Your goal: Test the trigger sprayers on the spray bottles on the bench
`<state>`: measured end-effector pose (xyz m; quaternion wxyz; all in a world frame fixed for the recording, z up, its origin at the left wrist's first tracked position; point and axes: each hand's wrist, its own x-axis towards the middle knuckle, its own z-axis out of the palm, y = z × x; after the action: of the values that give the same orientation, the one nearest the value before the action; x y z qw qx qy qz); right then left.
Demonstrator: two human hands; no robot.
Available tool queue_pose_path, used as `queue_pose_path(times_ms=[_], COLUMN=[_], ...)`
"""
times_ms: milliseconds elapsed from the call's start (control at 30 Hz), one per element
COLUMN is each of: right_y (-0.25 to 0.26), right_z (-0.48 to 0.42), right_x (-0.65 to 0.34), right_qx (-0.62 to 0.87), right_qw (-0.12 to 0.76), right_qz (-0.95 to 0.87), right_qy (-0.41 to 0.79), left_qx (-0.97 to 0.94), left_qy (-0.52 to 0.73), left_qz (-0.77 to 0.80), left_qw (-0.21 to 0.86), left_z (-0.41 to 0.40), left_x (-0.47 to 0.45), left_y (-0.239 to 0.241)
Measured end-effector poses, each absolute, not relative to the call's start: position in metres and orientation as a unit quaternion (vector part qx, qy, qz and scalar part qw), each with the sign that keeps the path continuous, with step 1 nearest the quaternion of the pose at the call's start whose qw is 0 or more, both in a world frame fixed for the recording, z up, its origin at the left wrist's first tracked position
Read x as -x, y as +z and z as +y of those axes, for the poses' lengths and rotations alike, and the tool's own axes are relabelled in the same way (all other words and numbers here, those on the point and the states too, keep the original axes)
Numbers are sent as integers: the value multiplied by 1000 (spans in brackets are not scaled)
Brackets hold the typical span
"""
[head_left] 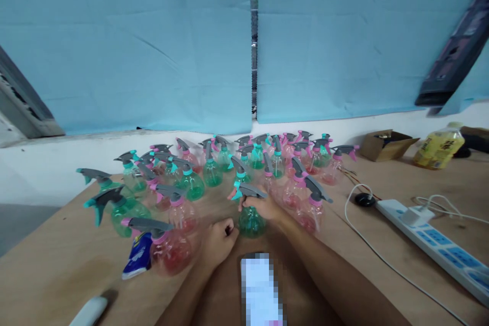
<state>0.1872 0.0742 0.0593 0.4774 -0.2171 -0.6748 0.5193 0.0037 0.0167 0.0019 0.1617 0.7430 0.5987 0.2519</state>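
Fingers [255, 204] of the right hand [269, 209] clamp round the neck of a green spray bottle [252, 225], probably because its bulbous body offers less grip. It appears to stand on the wood-grained counter [57, 260] beside the left hand [218, 242], whose fingers curl together in a loose fist. Around them crowd pink and green bottles [212, 173], glossy translucent plastic globes under grey heads.

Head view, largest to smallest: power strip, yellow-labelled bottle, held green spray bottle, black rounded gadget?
Power strip
Yellow-labelled bottle, green spray bottle: unsure, right hand covers part
Black rounded gadget
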Motion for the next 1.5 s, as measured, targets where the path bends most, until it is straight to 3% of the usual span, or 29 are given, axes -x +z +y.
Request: queue_pose_path(times_ms=[1033,1267,1500], right_y=[53,43,35], right_z=[75,68,55], right_x=[-180,-176,-165], right_qx=[241,218,319], right_qw=[495,554,632], right_qz=[-646,-658,-657], right_qy=[528,462,260], left_qx=[-749,-747,-726], left_qy=[231,241,234], left_qz=[602,600,616], left_qw=[151,157,195], left_z=[15,16,14], left_x=[-5,-4,-4], left_y=[5,0,0])
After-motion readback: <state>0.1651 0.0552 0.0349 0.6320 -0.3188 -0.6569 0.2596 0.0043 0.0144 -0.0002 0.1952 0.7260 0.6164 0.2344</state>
